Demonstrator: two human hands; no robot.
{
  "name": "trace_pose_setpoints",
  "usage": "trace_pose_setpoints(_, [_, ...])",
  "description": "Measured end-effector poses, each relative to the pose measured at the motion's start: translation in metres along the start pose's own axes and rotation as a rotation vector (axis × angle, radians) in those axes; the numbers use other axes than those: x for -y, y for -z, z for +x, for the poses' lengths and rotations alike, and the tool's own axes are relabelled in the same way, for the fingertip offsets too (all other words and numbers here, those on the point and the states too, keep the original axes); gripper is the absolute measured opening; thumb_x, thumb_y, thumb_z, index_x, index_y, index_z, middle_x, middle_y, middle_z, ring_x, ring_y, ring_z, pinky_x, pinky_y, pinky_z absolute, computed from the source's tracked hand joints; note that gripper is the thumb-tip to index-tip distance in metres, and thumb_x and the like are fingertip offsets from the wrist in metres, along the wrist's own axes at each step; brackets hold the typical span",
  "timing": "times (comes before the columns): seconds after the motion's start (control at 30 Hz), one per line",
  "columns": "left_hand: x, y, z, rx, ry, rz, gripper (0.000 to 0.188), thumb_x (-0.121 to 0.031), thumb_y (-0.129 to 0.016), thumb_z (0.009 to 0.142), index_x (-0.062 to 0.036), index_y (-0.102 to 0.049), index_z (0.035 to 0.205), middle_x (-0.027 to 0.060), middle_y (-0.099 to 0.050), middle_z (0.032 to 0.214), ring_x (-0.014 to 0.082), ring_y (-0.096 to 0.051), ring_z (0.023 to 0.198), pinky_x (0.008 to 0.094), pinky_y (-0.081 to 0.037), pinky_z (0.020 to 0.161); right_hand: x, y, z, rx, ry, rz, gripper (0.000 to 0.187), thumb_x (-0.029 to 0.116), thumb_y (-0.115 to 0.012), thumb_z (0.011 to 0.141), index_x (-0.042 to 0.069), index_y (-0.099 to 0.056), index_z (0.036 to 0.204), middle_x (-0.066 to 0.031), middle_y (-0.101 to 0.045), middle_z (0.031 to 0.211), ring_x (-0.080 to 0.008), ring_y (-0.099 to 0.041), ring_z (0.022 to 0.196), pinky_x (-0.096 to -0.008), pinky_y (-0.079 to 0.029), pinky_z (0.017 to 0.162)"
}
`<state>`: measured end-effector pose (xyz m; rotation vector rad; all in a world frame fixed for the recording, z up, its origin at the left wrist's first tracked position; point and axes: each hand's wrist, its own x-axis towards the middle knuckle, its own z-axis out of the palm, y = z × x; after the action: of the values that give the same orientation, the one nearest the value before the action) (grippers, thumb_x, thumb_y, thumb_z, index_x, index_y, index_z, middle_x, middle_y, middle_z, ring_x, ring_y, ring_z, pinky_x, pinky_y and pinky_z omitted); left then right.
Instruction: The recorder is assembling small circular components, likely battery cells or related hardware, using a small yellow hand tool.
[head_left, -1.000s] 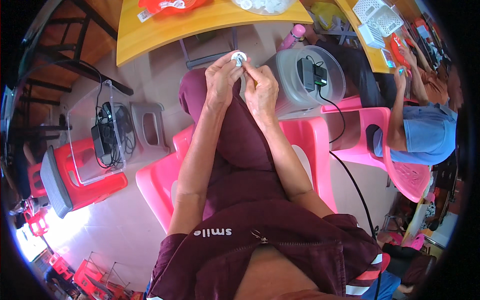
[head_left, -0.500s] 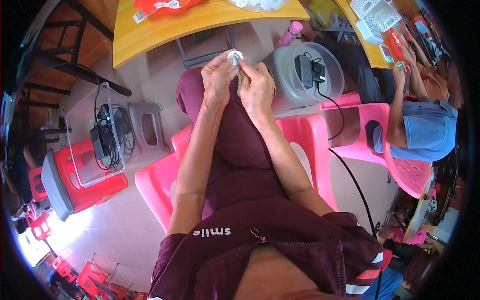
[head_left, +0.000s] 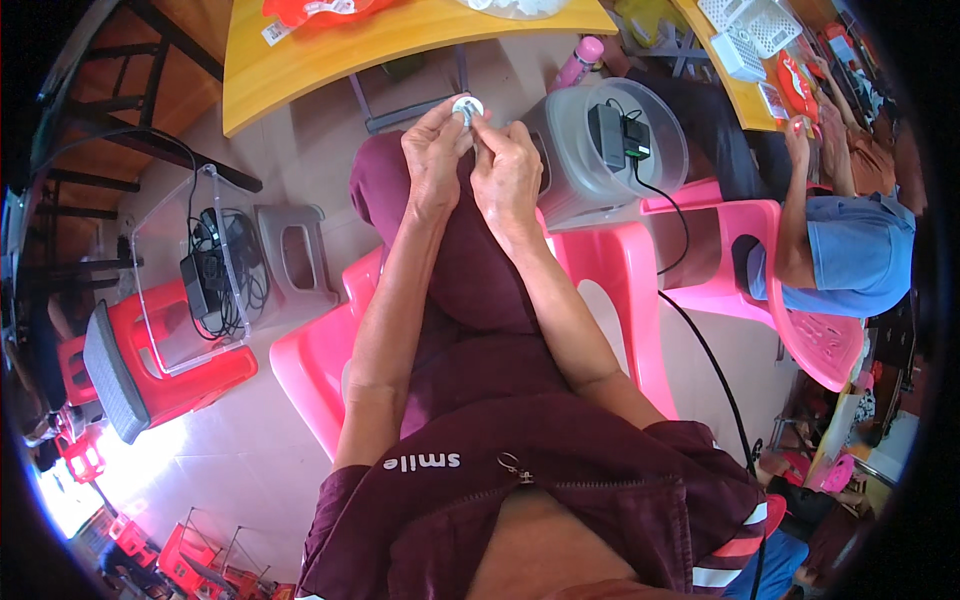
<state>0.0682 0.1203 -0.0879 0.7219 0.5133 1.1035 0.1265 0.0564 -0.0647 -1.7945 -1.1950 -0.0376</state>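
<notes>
Above my lap, both hands meet at a small round white disc [head_left: 466, 104] with a greyish piece at its middle. My left hand [head_left: 433, 150] is closed, pinching the disc by its left edge between thumb and fingers. From the other side my right hand [head_left: 507, 175] comes up with fingers bent and pressed together, its thumb and forefinger tips at the disc's lower right and the grey piece. What exactly the grey piece is, I cannot make out at this size.
Ahead stands a yellow table [head_left: 300, 75] with a red tray [head_left: 325, 8] and a clear bag of white pieces [head_left: 520, 6]. To the right are a clear plastic bin [head_left: 570, 165] with black adapters, a pink bottle [head_left: 578, 62] and a seated person in blue [head_left: 850, 255]. Left, a red stool [head_left: 180, 340].
My hands have shifted very slightly up and left with the disc between them, and my right fingers have moved a little. The person at right has lowered a hand slightly.
</notes>
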Motion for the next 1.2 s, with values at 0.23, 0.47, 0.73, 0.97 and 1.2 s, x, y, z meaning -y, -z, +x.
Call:
trace_pose_setpoints(0.23, [0.0002, -0.0026, -0.0014, -0.049, -0.026, -0.046, 0.022, 0.000, -0.050, 0.089, 0.0081, -0.058, 0.108, 0.0140, -0.065, 0.093, 0.0158, -0.064, 0.084, 0.0207, -0.050, 0.066, 0.0028, -0.0005, 0.0020, 0.081, 0.005, -0.084, 0.025, 0.001, -0.061, 0.081, 0.009, -0.068, 0.103, -0.0128, -0.051, 0.074, -0.0319, -0.057, 0.063, -0.0424, -0.046, 0.056])
trace_pose_setpoints(0.47, [-0.0002, -0.0022, -0.0026, -0.056, 0.004, -0.070, 0.022, 0.000, -0.048, 0.090, 0.0090, -0.057, 0.108, 0.0145, -0.063, 0.097, 0.0203, -0.064, 0.091, 0.0227, -0.051, 0.069, 0.0075, -0.0002, -0.0018, 0.050, 0.016, -0.109, 0.029, -0.001, -0.061, 0.077, 0.008, -0.067, 0.104, -0.0137, -0.050, 0.074, -0.0327, -0.058, 0.063, -0.0430, -0.048, 0.057])
trace_pose_setpoints(0.73, [-0.0016, -0.0007, -0.0027, -0.042, -0.014, -0.026, 0.022, 0.000, -0.050, 0.089, 0.0082, -0.058, 0.108, 0.0121, -0.065, 0.093, 0.0145, -0.063, 0.087, 0.0190, -0.048, 0.064, 0.0062, -0.0012, -0.0012, 0.049, 0.046, -0.142, 0.029, -0.002, -0.060, 0.077, 0.007, -0.067, 0.104, -0.0132, -0.050, 0.074, -0.0325, -0.058, 0.060, -0.0420, -0.048, 0.054])
trace_pose_setpoints(0.97, [-0.0028, -0.0023, -0.0046, -0.042, -0.016, -0.022, 0.022, 0.000, -0.050, 0.089, 0.0077, -0.058, 0.108, 0.0124, -0.065, 0.093, 0.0143, -0.063, 0.085, 0.0191, -0.048, 0.064, 0.0045, -0.0026, -0.0024, 0.050, 0.023, -0.108, 0.028, -0.002, -0.060, 0.078, 0.006, -0.066, 0.104, -0.0127, -0.050, 0.074, -0.0322, -0.058, 0.061, -0.0418, -0.047, 0.054])
trace_pose_setpoints(1.2, [-0.0030, -0.0040, -0.0050, -0.052, -0.007, -0.017, 0.022, 0.000, -0.049, 0.090, 0.0078, -0.058, 0.108, 0.0128, -0.065, 0.094, 0.0152, -0.063, 0.085, 0.0199, -0.049, 0.065, 0.0039, -0.0007, -0.0026, 0.058, 0.041, -0.088, 0.027, 0.001, -0.059, 0.080, 0.005, -0.064, 0.106, -0.0145, -0.051, 0.077, -0.0336, -0.059, 0.062, -0.0428, -0.048, 0.054])
